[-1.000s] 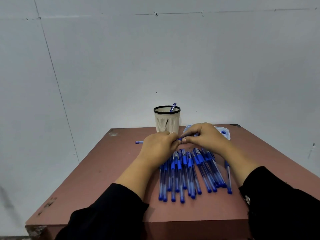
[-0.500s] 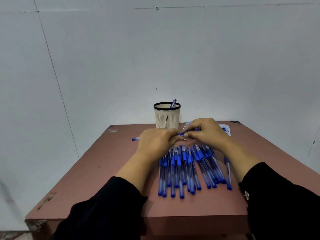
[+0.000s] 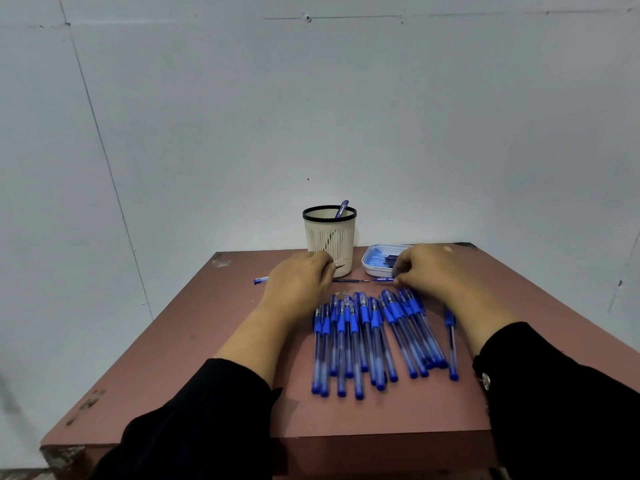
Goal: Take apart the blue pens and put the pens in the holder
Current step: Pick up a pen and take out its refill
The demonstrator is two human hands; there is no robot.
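Observation:
My left hand grips a blue pen barrel whose end sticks out to the left; the thin refill shows bare between my hands. My right hand pinches the pen's blue front piece, pulled clear of the barrel. A beige pen holder with a black rim stands behind my hands, with one blue pen inside. Several whole blue pens lie side by side on the table in front of me.
A small white tray with blue pen parts sits right of the holder, partly behind my right hand. The reddish-brown table ends at a grey wall; its edges drop off left, right and near me.
My hands have moved apart: the right one has drawn the front piece to the right, off the barrel, baring the refill. The view has also tilted slightly.

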